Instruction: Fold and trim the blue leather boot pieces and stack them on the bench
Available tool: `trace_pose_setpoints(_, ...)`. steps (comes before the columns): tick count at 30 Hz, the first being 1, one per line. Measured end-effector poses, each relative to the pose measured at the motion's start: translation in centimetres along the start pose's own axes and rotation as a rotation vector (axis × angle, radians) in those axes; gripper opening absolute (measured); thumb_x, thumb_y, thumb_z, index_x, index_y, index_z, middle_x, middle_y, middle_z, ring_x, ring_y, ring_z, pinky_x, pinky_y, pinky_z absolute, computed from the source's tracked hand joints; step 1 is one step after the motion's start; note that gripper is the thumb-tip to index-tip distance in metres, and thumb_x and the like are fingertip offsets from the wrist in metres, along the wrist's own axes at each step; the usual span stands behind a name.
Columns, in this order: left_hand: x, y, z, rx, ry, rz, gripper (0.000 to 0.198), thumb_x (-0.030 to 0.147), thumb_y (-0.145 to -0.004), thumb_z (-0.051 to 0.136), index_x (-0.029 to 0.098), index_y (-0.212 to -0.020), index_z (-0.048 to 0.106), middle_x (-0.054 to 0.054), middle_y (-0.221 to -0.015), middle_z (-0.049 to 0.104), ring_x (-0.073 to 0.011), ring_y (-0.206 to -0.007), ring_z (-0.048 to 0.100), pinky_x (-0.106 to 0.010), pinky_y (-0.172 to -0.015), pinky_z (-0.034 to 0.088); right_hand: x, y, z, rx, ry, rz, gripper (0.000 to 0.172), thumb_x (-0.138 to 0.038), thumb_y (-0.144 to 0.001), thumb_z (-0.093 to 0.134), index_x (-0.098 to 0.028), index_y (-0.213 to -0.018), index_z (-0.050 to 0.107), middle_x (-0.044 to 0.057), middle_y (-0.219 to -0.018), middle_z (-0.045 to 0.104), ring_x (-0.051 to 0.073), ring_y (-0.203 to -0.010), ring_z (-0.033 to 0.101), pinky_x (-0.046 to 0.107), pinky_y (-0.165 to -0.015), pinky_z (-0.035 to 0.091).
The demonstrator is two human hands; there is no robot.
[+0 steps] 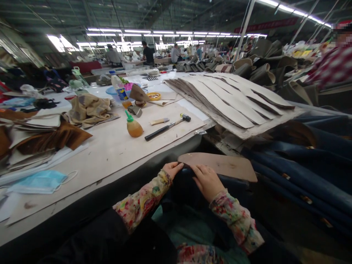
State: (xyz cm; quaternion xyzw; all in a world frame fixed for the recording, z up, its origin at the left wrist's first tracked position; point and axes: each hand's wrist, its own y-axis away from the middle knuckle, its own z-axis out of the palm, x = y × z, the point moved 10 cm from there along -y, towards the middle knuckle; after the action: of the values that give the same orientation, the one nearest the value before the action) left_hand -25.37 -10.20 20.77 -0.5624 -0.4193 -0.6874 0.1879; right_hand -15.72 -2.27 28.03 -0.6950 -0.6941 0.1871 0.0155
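Low in the middle of the head view, a dark blue leather piece hangs over my lap, its upper edge against a flat brown board with a rounded end. My left hand pinches the leather's edge at the board's left end, thumb and fingers closed. Just to the right, my right hand is bent over the same edge, fingertips pressed on it beside the left thumb. Floral sleeves cover both forearms. What lies under the right palm is hidden.
On the worktable are a hammer, a glue bottle, a face mask and crumpled cloth. Layered pale strips lie at the back right; blue leather pieces hang at right. A person in checks is beyond.
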Motion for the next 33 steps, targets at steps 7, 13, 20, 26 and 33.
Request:
trace_pose_setpoints(7,0.5,3.4,2.4,-0.242,-0.125,0.142,0.05,0.052,-0.066,0.057,0.008,-0.089,0.061,-0.007,-0.077,0.058,-0.0125,-0.069,0.052,-0.022,-0.064,0.042,2.1,2.8,0.4,-0.248,-0.517,0.253,0.041,-0.044,-0.086,0.031,-0.018,-0.096,0.062,0.005,-0.092,0.061,0.017,-0.084,0.055,0.029,-0.077,0.042)
trace_pose_setpoints(13,-0.7,4.3,2.9,-0.27,-0.311,0.188,0.044,0.052,-0.072,0.049,0.01,-0.081,0.061,-0.006,-0.076,0.056,-0.0134,-0.072,0.05,-0.022,-0.067,0.042,2.5,3.7,3.4,-0.413,-0.753,0.248,0.037,-0.043,-0.082,0.039,-0.019,-0.095,0.064,0.004,-0.089,0.061,0.017,-0.083,0.056,0.03,-0.076,0.042)
trace_pose_setpoints(20,-3.9,4.5,2.8,-0.274,-0.117,0.01,0.048,0.053,-0.067,0.056,0.007,-0.082,0.059,-0.007,-0.074,0.056,-0.0108,-0.065,0.05,-0.021,-0.062,0.041,0.7,4.2,4.5,-0.478,-0.689,0.201,0.03,-0.035,-0.079,0.044,-0.017,-0.093,0.064,0.004,-0.084,0.061,0.016,-0.078,0.055,0.028,-0.074,0.041)
trace_pose_setpoints(26,-3.9,4.7,3.1,-0.276,-0.194,0.068,0.044,0.046,-0.057,0.067,0.007,-0.075,0.054,-0.005,-0.069,0.053,-0.01,-0.063,0.049,-0.022,-0.062,0.042,-0.4,4.0,4.5,-0.376,-0.522,0.151,0.025,-0.029,-0.078,0.045,-0.017,-0.087,0.065,0.004,-0.078,0.06,0.014,-0.072,0.054,0.026,-0.067,0.041)
trace_pose_setpoints(33,-4.0,4.7,2.7,-0.227,-0.203,0.113,0.039,0.042,-0.06,0.065,0.008,-0.075,0.051,-0.002,-0.067,0.05,-0.0082,-0.061,0.046,-0.02,-0.059,0.04,2.0,5.3,5.3,-0.371,-0.763,0.328,0.032,-0.041,-0.078,0.045,-0.016,-0.09,0.063,0.003,-0.085,0.061,0.015,-0.077,0.056,0.026,-0.072,0.044)
